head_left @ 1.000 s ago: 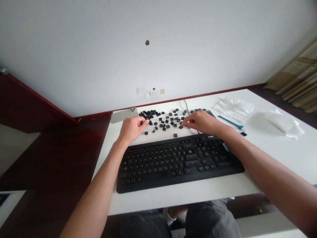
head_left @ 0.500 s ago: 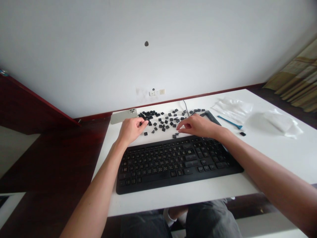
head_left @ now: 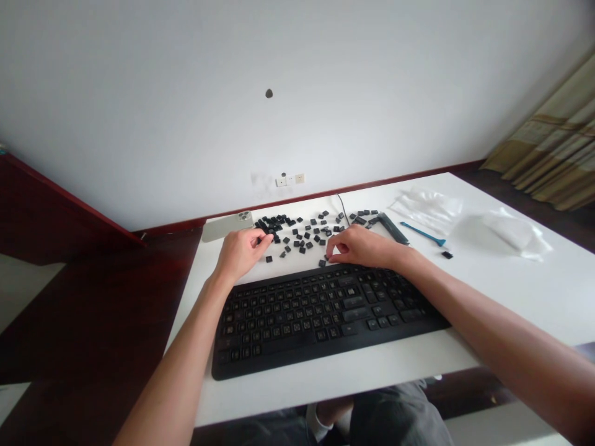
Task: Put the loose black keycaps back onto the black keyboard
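Note:
A black keyboard (head_left: 288, 337) lies across the white table in front of me, many of its key positions showing bare sockets without caps. Behind it, loose black keycaps (head_left: 302, 243) are scattered. My right hand (head_left: 365, 246) is over the keyboard's far edge, thumb and forefinger closed on a small keycap at the table surface. Another loose keycap (head_left: 322, 263) lies just left of those fingertips. To the left, my left hand (head_left: 242, 253) is held in a pinch beside the denser pile of keycaps (head_left: 276, 221); what its fingertips hold is too small to make out.
A phone (head_left: 218, 228) lies at the far left of the table. On the right are a blue tool (head_left: 423, 233), a black bit (head_left: 447, 254), a long black bar (head_left: 393, 228) and crumpled clear plastic bags (head_left: 515, 232). A cable (head_left: 343, 207) runs toward the wall.
My right hand's thumb and forefinger have come together on a keycap behind the keyboard. The left hand keeps its pinch. The whole view has shifted slightly.

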Tool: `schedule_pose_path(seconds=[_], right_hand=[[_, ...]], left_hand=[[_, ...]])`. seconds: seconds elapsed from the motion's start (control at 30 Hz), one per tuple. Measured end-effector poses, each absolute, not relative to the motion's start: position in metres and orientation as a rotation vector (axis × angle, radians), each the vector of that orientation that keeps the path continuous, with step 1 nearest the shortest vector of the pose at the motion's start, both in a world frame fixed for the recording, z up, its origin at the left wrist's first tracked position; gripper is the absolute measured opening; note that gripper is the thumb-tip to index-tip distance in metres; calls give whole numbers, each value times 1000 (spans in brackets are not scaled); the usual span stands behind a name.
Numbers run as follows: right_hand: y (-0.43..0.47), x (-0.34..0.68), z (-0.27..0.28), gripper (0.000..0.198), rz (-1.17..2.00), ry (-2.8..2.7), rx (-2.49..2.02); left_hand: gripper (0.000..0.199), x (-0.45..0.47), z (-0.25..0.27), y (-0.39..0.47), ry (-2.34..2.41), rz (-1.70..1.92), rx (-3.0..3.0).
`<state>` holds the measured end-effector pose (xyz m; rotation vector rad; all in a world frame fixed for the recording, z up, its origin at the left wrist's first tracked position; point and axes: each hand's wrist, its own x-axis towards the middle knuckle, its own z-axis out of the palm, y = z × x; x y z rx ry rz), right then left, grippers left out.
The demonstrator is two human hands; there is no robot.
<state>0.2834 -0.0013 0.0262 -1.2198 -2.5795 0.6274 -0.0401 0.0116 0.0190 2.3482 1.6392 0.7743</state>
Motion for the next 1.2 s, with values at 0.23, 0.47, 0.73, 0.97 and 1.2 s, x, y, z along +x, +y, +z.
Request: schedule_pose_path(seconds=[0.23,0.47,0.73,0.97,1.2], right_hand=[[25,328,28,24,393,-2300,-1512],[53,413,22,23,105,-2057,-1982],[54,412,14,16,271,-2138,-2016],[56,419,11,22,169,-2011,-2242],[50,404,12,36,54,-1931,-2252]], left_hand=[[42,-42,17,13,1662,760,2361],[43,-42,18,13,1659,758,2363],[43,-43,15,14,1653,737,2359],[44,-44,15,15,1690,710,2354],[20,-55,10,23,1859,797,2280]])
